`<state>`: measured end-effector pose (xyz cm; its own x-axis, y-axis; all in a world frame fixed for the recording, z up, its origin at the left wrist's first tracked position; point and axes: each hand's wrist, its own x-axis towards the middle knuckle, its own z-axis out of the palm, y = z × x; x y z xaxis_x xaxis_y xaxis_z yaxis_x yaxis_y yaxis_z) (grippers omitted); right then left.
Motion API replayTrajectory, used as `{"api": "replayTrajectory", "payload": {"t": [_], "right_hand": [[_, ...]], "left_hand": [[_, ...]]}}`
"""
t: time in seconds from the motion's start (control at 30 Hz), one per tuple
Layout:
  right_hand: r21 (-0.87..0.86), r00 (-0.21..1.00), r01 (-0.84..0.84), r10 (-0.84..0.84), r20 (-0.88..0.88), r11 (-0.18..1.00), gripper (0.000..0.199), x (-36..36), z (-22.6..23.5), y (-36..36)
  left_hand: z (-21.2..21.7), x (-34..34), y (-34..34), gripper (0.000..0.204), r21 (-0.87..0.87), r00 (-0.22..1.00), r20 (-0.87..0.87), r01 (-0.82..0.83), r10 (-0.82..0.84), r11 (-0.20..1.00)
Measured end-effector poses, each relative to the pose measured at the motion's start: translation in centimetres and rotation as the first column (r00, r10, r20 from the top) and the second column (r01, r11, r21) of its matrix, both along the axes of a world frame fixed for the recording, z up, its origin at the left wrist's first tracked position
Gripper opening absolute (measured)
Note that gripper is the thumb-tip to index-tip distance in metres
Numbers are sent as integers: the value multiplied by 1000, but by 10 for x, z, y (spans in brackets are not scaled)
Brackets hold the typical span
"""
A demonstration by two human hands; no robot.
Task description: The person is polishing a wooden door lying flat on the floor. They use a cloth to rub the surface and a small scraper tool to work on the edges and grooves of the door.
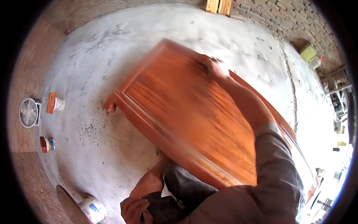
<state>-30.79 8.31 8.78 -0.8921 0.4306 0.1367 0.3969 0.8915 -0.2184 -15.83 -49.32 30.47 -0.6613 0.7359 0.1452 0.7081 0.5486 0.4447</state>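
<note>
A large reddish-brown wooden furniture panel (194, 112), glossy and framed by a raised border, slants across the middle. It has a short shaped foot (110, 106) at its left corner, and its far left part is blurred by motion. My right hand (217, 70) is closed over the panel's far edge, its fingertips blurred and partly hidden. Low at the left, my left hand (134, 210) has its fingers curled beside dark cloth (162, 205); what it holds, if anything, cannot be made out. A bare limb (151, 181) reaches up to the panel's near edge, where its end is hidden.
A dark-trousered knee (186, 183) is close under the near edge. Around the grey concrete floor (93, 71) stand small tubs (59, 104), a white bucket (92, 210) beside a round board (67, 203), and a fan (29, 112). Brick walls (279, 16) surround it; clutter lines the right.
</note>
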Motion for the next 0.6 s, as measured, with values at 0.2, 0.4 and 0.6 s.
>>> {"api": "replayTrajectory", "payload": {"t": [0.2,0.4,0.6], "right_hand": [[46,997,36,-32,-66,998,15,87,-17,-6],[262,986,152,-127,-111,953,27,458,-18,54],[154,920,384,-363,-148,911,2,589,9,42]], "left_hand": [[0,4,-7,18,-30,999,25,40,-39,999],[-3,8,6,23,-43,998,-2,60,-60,997],[-4,17,6,26,-44,997,-6,81,-81,996]]}}
